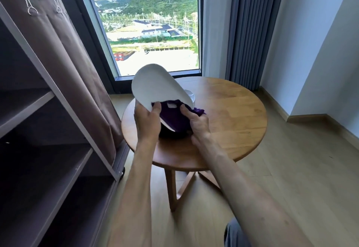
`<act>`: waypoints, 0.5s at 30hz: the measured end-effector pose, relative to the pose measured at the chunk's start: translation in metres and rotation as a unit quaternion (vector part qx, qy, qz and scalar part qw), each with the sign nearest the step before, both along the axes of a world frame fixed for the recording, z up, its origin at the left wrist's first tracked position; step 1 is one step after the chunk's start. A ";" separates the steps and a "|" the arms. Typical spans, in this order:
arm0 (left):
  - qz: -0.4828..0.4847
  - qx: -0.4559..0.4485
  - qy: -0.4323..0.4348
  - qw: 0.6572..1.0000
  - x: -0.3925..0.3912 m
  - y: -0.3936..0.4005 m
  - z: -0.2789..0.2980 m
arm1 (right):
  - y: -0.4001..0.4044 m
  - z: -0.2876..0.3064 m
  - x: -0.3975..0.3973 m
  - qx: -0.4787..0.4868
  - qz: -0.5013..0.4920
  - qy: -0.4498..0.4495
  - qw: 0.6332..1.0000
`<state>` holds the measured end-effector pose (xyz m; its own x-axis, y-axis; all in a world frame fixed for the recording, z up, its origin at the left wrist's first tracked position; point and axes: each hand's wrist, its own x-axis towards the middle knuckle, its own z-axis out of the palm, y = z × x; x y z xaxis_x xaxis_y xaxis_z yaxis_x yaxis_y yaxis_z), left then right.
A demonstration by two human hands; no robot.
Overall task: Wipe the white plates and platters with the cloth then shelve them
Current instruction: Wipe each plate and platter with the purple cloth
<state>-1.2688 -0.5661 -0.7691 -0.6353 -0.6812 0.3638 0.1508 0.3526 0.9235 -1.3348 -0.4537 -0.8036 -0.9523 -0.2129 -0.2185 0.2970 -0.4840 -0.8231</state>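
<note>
A white oval platter (155, 87) is held tilted above the round wooden table (233, 114). My left hand (148, 123) grips its near left edge, thumb on top. My right hand (198, 122) holds a purple cloth (173, 117) pressed against the platter's near end. Behind the platter, more white dishes (191, 96) stand on the table, mostly hidden.
A brown fabric-covered shelf rack (48, 130) with open shelves stands at the left, its cover clipped up. A large window (147, 25) is behind the table, grey curtains (252, 33) at the right. Wooden floor (291, 169) lies around the table.
</note>
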 end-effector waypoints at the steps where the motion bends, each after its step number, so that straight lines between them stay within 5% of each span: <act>1: -0.013 -0.016 -0.005 1.000 0.003 -0.005 0.007 | 0.000 0.001 -0.001 0.018 0.005 0.018 1.000; 6: -0.081 0.011 -0.001 0.997 0.018 -0.016 0.024 | 0.005 0.019 -0.013 0.146 -0.009 0.140 0.979; 15: -0.263 0.116 0.001 0.958 0.018 0.007 0.003 | -0.013 0.067 -0.003 0.303 0.006 0.388 0.870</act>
<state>-1.2506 -0.5589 -0.7661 -0.9123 -0.3292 0.2434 0.2534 0.0129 0.9673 -1.3381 -0.4663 -0.7369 -0.8614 -0.2941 0.4140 -0.4605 0.1088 -0.8810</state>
